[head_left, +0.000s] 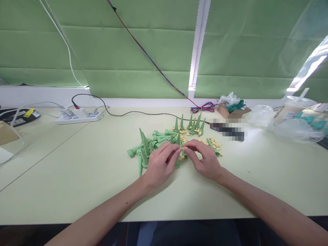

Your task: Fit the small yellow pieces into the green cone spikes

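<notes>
Green cones [146, 145] lie heaped on the pale table [230, 198], around and beyond the left hand [162, 160], some upright and others on their sides, while loose yellow pieces [214, 143] are strewn beyond the right hand [204, 159]. Both hands meet at the near side of the heap, thumb and forefinger of each drawn close at a small yellow piece [183, 148]; the left tips look pressed together, the right ones nearly so, but I cannot tell which hand truly has hold of the piece, or whether a cone is tucked behind the left fingers. For such close fingertip work, it would seem best to let one hand steady while the other turns or presses, keeping the push straight so that nothing skews. A light pinch should serve, since so slim a piece could slip, and tilting the wrists outward would open a clearer view
</notes>
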A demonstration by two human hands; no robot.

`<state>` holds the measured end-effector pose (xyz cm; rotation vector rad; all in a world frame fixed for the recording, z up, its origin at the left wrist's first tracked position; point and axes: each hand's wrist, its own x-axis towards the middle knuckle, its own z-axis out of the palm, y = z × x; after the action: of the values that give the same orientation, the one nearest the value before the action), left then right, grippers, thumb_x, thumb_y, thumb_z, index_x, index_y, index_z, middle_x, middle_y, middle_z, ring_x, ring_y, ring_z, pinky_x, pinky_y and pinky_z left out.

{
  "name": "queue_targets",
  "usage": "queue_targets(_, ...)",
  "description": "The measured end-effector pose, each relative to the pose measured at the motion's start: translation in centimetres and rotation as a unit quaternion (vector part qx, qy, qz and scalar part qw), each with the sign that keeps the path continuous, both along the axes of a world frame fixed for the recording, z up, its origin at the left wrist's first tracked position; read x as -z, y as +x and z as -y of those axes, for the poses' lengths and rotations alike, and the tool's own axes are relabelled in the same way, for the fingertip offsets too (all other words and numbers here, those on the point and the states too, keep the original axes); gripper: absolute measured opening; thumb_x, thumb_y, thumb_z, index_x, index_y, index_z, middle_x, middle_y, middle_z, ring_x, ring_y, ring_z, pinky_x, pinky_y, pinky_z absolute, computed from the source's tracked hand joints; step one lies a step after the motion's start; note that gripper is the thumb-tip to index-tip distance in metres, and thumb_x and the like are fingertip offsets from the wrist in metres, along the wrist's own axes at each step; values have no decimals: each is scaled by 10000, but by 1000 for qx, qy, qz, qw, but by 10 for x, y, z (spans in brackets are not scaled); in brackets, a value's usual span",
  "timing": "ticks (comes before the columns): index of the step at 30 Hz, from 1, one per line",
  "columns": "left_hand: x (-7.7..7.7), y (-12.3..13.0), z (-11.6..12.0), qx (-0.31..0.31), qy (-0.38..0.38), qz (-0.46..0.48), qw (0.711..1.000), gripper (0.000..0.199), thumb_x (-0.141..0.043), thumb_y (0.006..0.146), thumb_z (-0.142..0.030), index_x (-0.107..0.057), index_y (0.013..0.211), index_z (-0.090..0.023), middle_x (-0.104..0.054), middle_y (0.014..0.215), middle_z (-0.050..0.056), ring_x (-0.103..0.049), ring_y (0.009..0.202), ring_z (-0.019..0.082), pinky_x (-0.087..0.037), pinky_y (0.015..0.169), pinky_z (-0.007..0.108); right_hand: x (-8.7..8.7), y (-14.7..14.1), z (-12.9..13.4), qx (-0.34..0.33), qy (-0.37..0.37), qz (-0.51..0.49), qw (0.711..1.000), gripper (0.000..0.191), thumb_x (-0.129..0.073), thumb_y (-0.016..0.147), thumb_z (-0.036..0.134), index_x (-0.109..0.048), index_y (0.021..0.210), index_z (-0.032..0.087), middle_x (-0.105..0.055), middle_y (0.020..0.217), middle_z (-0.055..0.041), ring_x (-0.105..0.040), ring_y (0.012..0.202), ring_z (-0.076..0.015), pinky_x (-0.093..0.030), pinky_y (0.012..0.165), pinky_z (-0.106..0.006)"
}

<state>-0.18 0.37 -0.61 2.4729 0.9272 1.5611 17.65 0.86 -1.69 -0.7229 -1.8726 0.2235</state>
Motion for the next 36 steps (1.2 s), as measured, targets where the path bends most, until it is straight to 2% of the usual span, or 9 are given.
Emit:
queue_targets(4,1,0,2,-16,-32,11,999,76,-533,936,-122,-584,912,-173,-563,734,-10,-486,622,83,-395,580,200,-1,0,0,2,-6,1,1000,96,-522,940,151,-594,987,196,-646,815,-34,-593,685,-129,-497,635,-257)
queue_targets(8,-1,0,5,-43,-128,22,991,76,-503,966,-237,-532,1021,-195,-540,715,-44,-431,489,52,-353,493,195,-2,1,0,21,-8,-7,1000,92,-525,939,159,-597,978,201,-658,836,-41,-615,717,-140,-520,650,-265)
queue_targets(14,-2,1,6,-47,-208,-40,976,187,-505,953,-386,-521,1019,-212,-476,627,-63,-418,493,85,-336,509,221,-1,0,-1,62,-4,-44,997,90,-539,932,161,-606,977,200,-671,877,-47,-633,755,-147,-546,681,-276)
queue_targets(17,1,3,4,-50,-215,-111,969,222,-536,922,-418,-515,883,-200,-456,611,-51,-412,527,107,-307,520,239,-1,-1,-1,70,-15,-42,997,95,-534,935,171,-606,987,204,-673,894,-47,-639,768,-150,-550,676,-278)
queue_targets(19,2,3,3,-50,-221,-162,960,261,-521,923,-384,-452,758,-194,-461,625,-37,-404,539,113,-282,522,247,-1,-1,-2,72,-26,-36,996,97,-528,938,183,-604,993,207,-673,904,-48,-638,772,-153,-549,665,-279)
queue_targets(24,4,4,3,-46,-257,-215,941,279,-499,913,-306,-367,694,-195,-491,648,-20,-412,543,125,-261,513,248,1,0,-2,77,-40,-26,996,97,-517,945,207,-598,998,208,-672,922,-52,-629,772,-154,-540,651,-280)
queue_targets(29,4,4,4,-51,-259,-212,941,308,-492,911,-304,-352,659,-195,-488,613,-17,-397,513,122,-252,493,254,0,-1,-3,78,-50,-20,995,101,-513,949,215,-600,1000,204,-668,919,-49,-622,765,-147,-530,637,-266)
queue_targets(36,1,2,1,-70,-214,-136,965,360,-507,928,-358,-392,628,-195,-434,508,-46,-376,445,107,-267,467,256,-1,0,-3,81,-54,-16,995,115,-501,960,214,-612,988,204,-656,909,-56,-613,785,-159,-514,631,-274)
